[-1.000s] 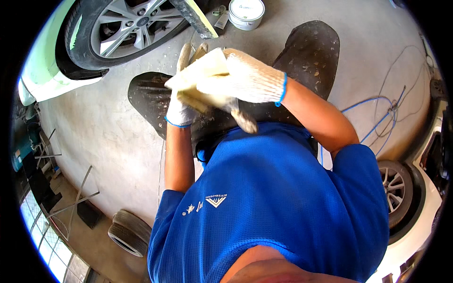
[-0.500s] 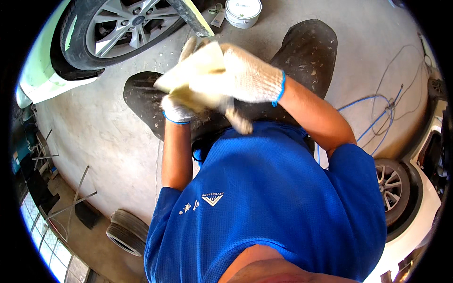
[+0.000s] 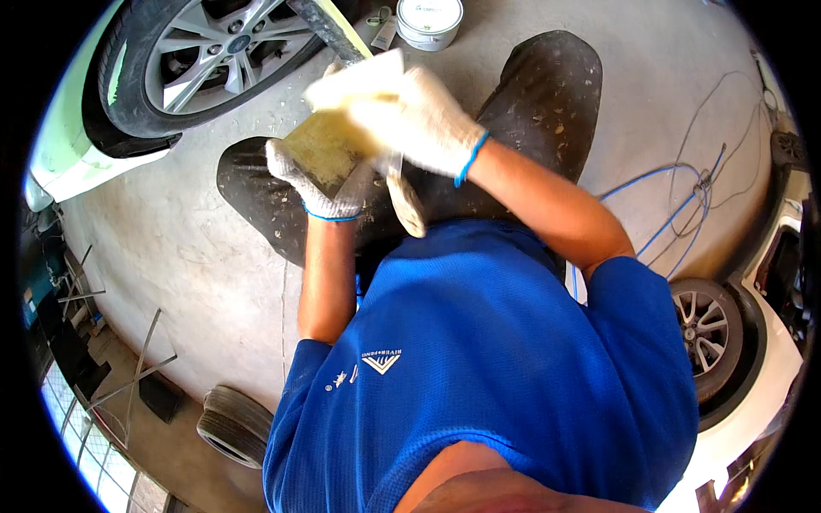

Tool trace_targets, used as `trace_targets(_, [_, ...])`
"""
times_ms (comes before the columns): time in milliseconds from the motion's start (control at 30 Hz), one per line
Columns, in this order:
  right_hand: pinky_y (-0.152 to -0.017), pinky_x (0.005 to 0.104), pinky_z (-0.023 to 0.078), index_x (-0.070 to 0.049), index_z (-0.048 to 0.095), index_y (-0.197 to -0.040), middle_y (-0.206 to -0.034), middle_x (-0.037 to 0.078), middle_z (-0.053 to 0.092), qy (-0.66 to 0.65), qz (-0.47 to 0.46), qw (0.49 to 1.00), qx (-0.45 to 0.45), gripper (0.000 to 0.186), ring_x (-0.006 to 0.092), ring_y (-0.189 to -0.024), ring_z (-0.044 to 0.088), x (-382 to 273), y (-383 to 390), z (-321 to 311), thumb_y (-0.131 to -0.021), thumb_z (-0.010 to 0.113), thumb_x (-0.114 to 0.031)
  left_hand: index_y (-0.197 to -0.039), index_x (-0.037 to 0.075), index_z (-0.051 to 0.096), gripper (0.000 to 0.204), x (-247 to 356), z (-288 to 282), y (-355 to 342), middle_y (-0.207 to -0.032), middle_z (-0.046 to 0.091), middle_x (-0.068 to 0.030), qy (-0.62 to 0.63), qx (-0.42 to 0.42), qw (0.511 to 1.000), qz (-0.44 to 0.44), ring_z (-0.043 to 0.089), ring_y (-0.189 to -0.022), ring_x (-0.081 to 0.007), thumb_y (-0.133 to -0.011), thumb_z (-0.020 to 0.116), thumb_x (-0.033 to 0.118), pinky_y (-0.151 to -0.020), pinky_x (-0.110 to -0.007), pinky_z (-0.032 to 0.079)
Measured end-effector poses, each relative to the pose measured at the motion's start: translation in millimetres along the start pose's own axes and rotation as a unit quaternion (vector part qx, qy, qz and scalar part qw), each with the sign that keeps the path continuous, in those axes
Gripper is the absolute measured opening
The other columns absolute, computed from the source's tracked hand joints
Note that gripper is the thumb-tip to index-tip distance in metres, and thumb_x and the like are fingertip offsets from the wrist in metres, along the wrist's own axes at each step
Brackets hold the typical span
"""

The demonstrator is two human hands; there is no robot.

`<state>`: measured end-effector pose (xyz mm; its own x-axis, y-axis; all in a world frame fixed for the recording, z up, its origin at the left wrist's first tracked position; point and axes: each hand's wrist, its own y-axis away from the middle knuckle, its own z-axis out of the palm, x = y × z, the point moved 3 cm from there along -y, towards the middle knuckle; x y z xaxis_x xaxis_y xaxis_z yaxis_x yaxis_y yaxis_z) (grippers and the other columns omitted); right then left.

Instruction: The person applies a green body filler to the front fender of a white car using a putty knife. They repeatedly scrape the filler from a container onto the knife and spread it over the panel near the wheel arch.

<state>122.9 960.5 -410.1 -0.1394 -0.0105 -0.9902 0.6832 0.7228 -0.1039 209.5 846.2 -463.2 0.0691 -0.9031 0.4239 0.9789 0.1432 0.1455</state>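
In the upper centre, my left hand (image 3: 321,200) clasps the yellowish board (image 3: 318,147) and my right hand's (image 3: 430,121) fingers close on a blurred pale sheet (image 3: 366,79); uneven pressure could tip the board.

Wide downward view from head height

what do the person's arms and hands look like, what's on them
Left grip and right grip each wear a pale, off-white knitted glove edged with a blue band at the wrist. The forearms are bare, and short blue sleeves cover the upper arms. The right glove is blurred.
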Motion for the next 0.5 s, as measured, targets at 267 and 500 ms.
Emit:
trace_targets(267, [-0.063,0.0255,0.051,-0.007,0.072,-0.118,-0.084,0.002,0.071,-0.047,0.05,0.996,0.048,0.027,0.0076,-0.074,0.062,-1,-2,-1,-0.095,0.06,-0.014,-0.151,-0.002,0.032,0.119,6,29,-14,-0.147,0.045,-0.0226,0.052,-0.012,0.998,0.018,0.044,-0.135,-0.0355,-0.073,0.053,0.085,-0.116,-0.048,0.033])
trace_targets(500, [-0.055,0.0346,0.048,-0.007,0.068,-0.081,-0.07,0.012,0.068,-0.005,-0.003,0.995,0.098,0.019,0.0149,-0.063,0.065,-10,-9,-2,-0.09,0.055,-0.015,-0.15,0.001,0.036,0.101,7,39,-19,-0.151,0.043,-0.021,0.183,-0.193,0.964,-0.019,0.044,-0.135,-0.0361,-0.086,0.043,0.079,-0.117,-0.05,0.03])
